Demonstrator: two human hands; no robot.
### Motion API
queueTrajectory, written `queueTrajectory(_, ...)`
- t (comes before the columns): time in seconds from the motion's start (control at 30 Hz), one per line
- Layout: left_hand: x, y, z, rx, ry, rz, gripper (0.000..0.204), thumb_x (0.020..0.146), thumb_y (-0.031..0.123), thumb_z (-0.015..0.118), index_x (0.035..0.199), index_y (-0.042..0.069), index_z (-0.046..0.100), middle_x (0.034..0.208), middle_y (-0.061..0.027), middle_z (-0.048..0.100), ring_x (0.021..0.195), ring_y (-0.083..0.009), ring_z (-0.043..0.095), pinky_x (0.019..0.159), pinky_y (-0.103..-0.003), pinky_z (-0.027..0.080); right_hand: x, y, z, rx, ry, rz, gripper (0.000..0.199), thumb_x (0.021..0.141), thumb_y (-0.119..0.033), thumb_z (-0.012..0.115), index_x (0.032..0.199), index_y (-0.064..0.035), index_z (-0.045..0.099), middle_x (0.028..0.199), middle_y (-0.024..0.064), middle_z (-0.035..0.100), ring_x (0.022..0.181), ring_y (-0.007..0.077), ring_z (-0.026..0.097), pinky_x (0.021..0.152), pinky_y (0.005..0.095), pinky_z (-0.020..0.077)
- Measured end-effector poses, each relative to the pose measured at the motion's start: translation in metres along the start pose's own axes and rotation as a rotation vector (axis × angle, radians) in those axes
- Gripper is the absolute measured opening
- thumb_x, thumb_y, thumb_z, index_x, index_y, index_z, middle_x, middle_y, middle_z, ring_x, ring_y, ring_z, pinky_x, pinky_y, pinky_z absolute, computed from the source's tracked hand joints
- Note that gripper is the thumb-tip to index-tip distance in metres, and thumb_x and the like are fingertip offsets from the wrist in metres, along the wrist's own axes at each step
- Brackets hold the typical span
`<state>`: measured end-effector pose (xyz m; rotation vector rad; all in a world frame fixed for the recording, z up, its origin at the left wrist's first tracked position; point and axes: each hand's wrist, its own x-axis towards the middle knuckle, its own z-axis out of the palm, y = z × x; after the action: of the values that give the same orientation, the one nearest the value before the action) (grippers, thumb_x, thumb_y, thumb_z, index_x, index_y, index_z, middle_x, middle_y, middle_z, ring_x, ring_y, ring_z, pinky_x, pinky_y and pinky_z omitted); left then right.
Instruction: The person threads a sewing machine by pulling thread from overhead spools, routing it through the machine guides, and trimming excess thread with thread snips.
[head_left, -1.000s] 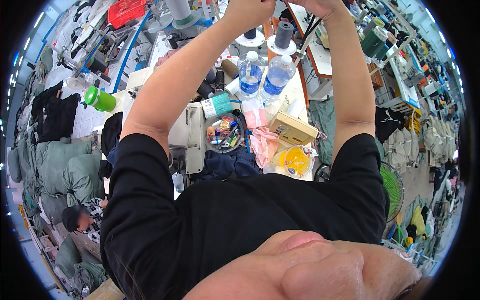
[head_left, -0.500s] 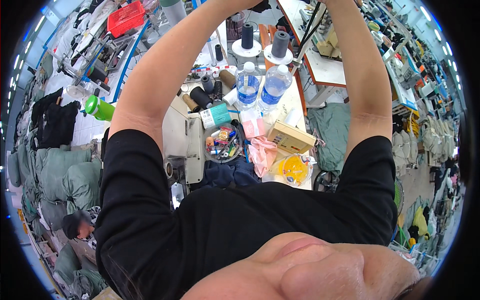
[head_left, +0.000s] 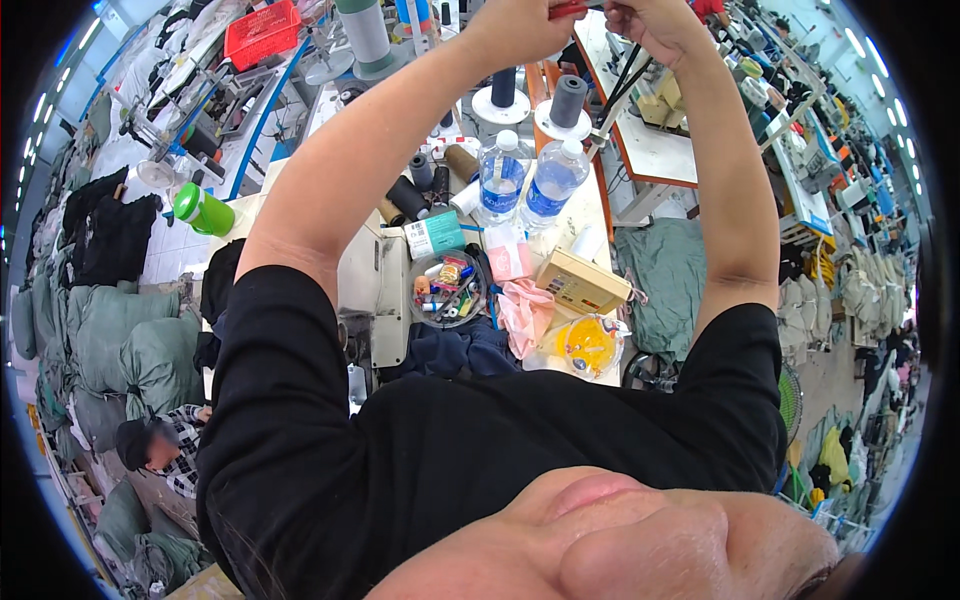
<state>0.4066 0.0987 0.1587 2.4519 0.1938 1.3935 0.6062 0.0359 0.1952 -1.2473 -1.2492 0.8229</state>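
Note:
At the top edge, both my arms are raised over the table. My left hand (head_left: 522, 32) is closed on a small red object (head_left: 567, 10) that is partly cut off by the edge, so its kind does not show. Close to its right is my right hand (head_left: 655, 30), fingers bent and pinched together; whatever lies in them is too small and cut off to name. Below the hands stand two cones of dark thread (head_left: 569, 100) on white discs and two water bottles (head_left: 500, 180) with blue labels.
A sewing machine (head_left: 375, 290) stands by my left side. Near my chest are a round tray of small items (head_left: 448, 285), a beige control box (head_left: 583, 280) and a yellow container (head_left: 590, 345). A green jug (head_left: 203, 210) is at left. Someone in checked clothing (head_left: 180, 460) is at lower left.
Both hands have come down into view from the top edge, showing the red object in my left hand. The view has shifted slightly.

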Motion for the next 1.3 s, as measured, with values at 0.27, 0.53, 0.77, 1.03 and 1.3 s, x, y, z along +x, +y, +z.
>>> queueTrajectory(0.27, -0.027, 0.019, 0.009, 0.047, -0.186, 0.064, 0.015, 0.083, 0.008, 0.061, 0.093, 0.000, 0.067, 0.100, -0.0202, 0.067, 0.100, -0.0418, 0.064, 0.086, -0.048, 0.052, -0.023, 0.034, -0.002, 0.247, -0.128, 0.039, 0.015, 0.099, -0.014, 0.067, 0.101, 0.0001, 0.071, 0.085, 0.0046, 0.070, 0.074, 0.0156, 0.066, 0.068, 0.0305, 0.0567)
queueTrajectory(0.53, -0.037, 0.026, 0.002, 0.032, -0.238, 0.027, 0.012, 0.082, 0.008, 0.062, 0.090, 0.000, 0.066, 0.099, -0.0193, 0.067, 0.099, -0.0408, 0.064, 0.082, -0.048, 0.053, -0.033, 0.035, 0.010, 0.327, -0.207, 0.046, 0.012, 0.099, -0.011, 0.066, 0.103, -0.0004, 0.070, 0.091, 0.0072, 0.073, 0.084, 0.0175, 0.071, 0.077, 0.0315, 0.0592)
queueTrajectory(0.77, -0.061, 0.004, 0.018, 0.362, -0.345, 0.100, 0.021, 0.087, 0.014, 0.065, 0.106, 0.005, 0.069, 0.105, -0.0106, 0.069, 0.097, -0.0300, 0.070, 0.083, -0.040, 0.056, -0.033, 0.079, 0.006, 0.395, -0.134, 0.164, 0.017, 0.099, -0.008, 0.065, 0.110, 0.0038, 0.068, 0.100, 0.0134, 0.073, 0.089, 0.0235, 0.073, 0.081, 0.0373, 0.0610)
queueTrajectory(1.03, -0.063, 0.016, 0.018, 0.299, -0.380, 0.069, 0.021, 0.091, 0.014, 0.062, 0.108, 0.005, 0.072, 0.114, -0.0105, 0.071, 0.104, -0.0300, 0.070, 0.094, -0.040, 0.054, -0.064, 0.071, -0.013, 0.404, -0.178, 0.139, 0.019, 0.098, -0.011, 0.068, 0.113, 0.0005, 0.068, 0.091, 0.0048, 0.071, 0.078, 0.0147, 0.069, 0.072, 0.0312, 0.0590)
queueTrajectory(1.3, -0.036, 0.046, -0.003, 0.068, -0.232, 0.045, 0.013, 0.078, 0.004, 0.066, 0.090, 0.002, 0.070, 0.120, -0.0137, 0.057, 0.094, -0.0362, 0.066, 0.081, -0.045, 0.054, -0.090, -0.012, -0.009, 0.008, -0.211, 0.063, 0.032, 0.093, -0.008, 0.073, 0.122, 0.0029, 0.067, 0.080, -0.0014, 0.064, 0.062, 0.0070, 0.059, 0.056, 0.0230, 0.0470)
